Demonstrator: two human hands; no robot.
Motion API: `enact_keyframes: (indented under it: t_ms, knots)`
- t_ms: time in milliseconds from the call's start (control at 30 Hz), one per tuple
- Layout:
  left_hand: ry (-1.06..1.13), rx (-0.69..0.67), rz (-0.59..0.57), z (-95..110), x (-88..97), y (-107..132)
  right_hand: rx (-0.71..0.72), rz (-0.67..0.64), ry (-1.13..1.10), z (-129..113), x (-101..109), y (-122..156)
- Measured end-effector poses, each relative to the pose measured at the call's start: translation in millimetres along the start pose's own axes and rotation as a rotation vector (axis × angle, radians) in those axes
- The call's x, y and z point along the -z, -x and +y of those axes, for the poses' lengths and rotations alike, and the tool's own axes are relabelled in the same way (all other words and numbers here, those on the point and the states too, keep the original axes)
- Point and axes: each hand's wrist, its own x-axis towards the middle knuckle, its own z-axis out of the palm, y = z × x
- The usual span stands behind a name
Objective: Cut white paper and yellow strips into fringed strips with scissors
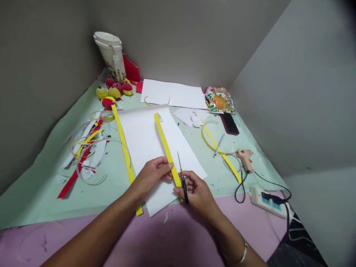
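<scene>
My left hand (pixel 152 175) pinches a narrow yellow paper strip (pixel 163 138) between thumb and fingers, around its lower half. The strip slants away from me above a white sheet (pixel 144 137), its far end slightly bent over. Held in my right hand (pixel 200 192) is a slim pair of scissors (pixel 185 190) with a dark handle, blades pointing away from me. My right thumb and fingers also touch the near end of the strip. Left of the sheet lies a bundle of longer yellow strips (pixel 125 155).
Paper scraps with a red strip (pixel 83 163) and clear loops lie left. Red and yellow balls (pixel 108 102) sit before a white bucket (pixel 108 52). On the right are a phone (pixel 229 124), a pen (pixel 219 144), a glue gun (pixel 245 159) and a corded power strip (pixel 268 202).
</scene>
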Motion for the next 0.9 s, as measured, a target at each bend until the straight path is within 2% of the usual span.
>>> enact_keyframes:
  t_ms: [133, 233, 367, 433, 567, 733, 900]
  knots:
    - [0.026, -0.028, 0.031, 1.0, 3.6, -1.5, -0.08, -0.066, -0.05, -1.7, 3.3, 1.7]
    - [0.137, -0.001, 0.011, 2.4, 6.4, -2.3, -0.152, -0.104, -0.118, -9.7, 12.1, 0.7]
    - [0.345, 0.096, -0.096, 8.0, 9.2, -2.7, -0.094, -0.072, -0.195, -19.7, 22.1, -2.8]
    - [0.391, 0.111, -0.113, 10.1, 10.0, -2.6, -0.079, -0.061, -0.198, -19.6, 22.1, -3.6]
    - [0.286, 0.058, -0.059, 7.4, 10.6, -3.6, -0.128, -0.036, -0.053, -9.1, 16.0, -3.4]
    - [0.182, 0.024, 0.013, 0.2, 11.1, -8.0, -0.004, 0.018, 0.306, 2.0, 13.8, -5.1]
    - [0.224, 0.023, 0.045, -0.2, 11.2, -9.8, 0.048, -0.011, 0.364, -1.6, 13.6, -4.0]
